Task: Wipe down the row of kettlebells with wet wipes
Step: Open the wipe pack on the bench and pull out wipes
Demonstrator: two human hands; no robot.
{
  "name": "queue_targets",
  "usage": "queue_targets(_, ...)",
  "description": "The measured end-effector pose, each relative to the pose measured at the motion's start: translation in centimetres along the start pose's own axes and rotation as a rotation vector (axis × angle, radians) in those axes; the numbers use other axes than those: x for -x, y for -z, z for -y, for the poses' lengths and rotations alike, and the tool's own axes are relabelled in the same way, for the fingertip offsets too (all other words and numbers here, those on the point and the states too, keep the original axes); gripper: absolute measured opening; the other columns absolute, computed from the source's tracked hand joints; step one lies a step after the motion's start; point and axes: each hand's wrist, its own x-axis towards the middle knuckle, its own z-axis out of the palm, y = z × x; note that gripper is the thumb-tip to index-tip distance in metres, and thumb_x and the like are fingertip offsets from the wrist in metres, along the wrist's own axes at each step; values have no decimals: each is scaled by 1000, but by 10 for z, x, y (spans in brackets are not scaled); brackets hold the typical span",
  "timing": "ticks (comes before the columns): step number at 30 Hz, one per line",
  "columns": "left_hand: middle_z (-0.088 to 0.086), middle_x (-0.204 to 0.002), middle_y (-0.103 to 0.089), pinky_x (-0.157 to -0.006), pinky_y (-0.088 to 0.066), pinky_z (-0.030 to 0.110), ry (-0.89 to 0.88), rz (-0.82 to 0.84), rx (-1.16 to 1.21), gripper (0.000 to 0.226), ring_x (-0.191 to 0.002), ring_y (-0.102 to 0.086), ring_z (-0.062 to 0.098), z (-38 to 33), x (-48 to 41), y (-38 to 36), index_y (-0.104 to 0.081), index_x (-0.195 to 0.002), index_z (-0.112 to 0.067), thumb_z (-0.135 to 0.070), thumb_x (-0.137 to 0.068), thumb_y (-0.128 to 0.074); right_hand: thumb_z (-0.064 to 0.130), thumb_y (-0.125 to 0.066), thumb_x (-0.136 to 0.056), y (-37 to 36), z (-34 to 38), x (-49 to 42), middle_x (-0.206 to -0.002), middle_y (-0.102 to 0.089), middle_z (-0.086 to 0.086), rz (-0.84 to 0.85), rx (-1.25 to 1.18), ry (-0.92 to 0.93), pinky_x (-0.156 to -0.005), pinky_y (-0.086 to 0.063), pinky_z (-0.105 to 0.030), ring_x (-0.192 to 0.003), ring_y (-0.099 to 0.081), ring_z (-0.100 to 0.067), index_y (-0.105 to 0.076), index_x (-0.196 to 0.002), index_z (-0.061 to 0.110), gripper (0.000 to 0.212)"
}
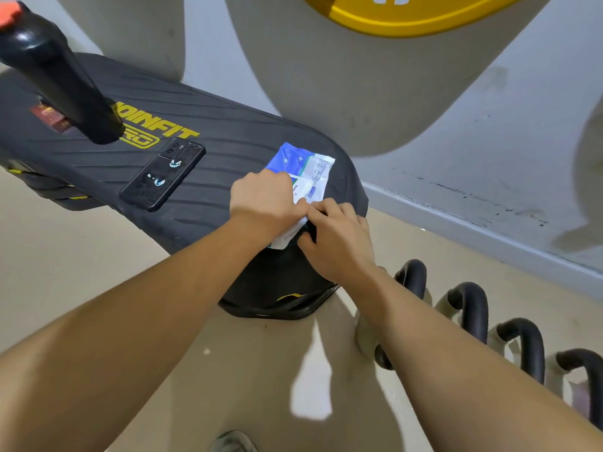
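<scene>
A blue and white wet wipe pack lies on the near end of a black ribbed platform. My left hand rests on the pack with fingers curled over it, holding it down. My right hand pinches a white wipe at the pack's near edge. A row of kettlebells stands on the floor at the lower right; only their black handles show clearly, partly hidden behind my right forearm.
A black phone lies on the platform to the left of the pack. A thick black post rises from the platform's far left. Grey wall and baseboard run behind. A beige floor spreads below.
</scene>
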Motion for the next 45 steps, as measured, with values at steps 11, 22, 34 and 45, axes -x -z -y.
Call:
queue_targets(11, 0, -66, -31, -62, -35, 32, 27, 15, 3, 56, -69, -47, 24, 4, -6, 5, -46, -73, -18, -74, -81, -51, 38, -45, -101, -2, 0, 2, -142, -52, 7, 8, 88, 15, -101, -39, -45, -124, -44, -26, -51, -145, 27, 47)
queue_targets(22, 13, -89, -57, -66, -41, 38, 23, -99, 100, 16, -92, -59, 38, 24, -14, -2, -60, -103, -5, -4, -92, -49, 42, -41, -102, 4, -1, 1, -146, -46, 8, 70, 102, 13, -105, -36, -45, -129, -39, -25, -46, -146, 31, 46)
queue_targets(34, 5, -109, -59, -80, -43, 37, 75, -192, 512, 21, -104, -50, 30, 51, 5, -32, -62, -96, -20, -36, -91, -49, 27, -45, -94, 22, 9, -30, -110, -68, 0, -2, 61, -70, -92, -37, -42, -107, -60, -32, -68, -110, 28, 28)
queue_targets(45, -3, -104, -63, -81, -45, 24, -88, -251, 814, 39, -102, -57, 11, 48, 16, -45, -67, -83, -17, -53, -68, -65, 2, -49, -85, 22, 8, -57, -88, -72, 7, 30, -462, -145, -85, -56, -41, -86, -65, -18, -74, -79, 30, 38)
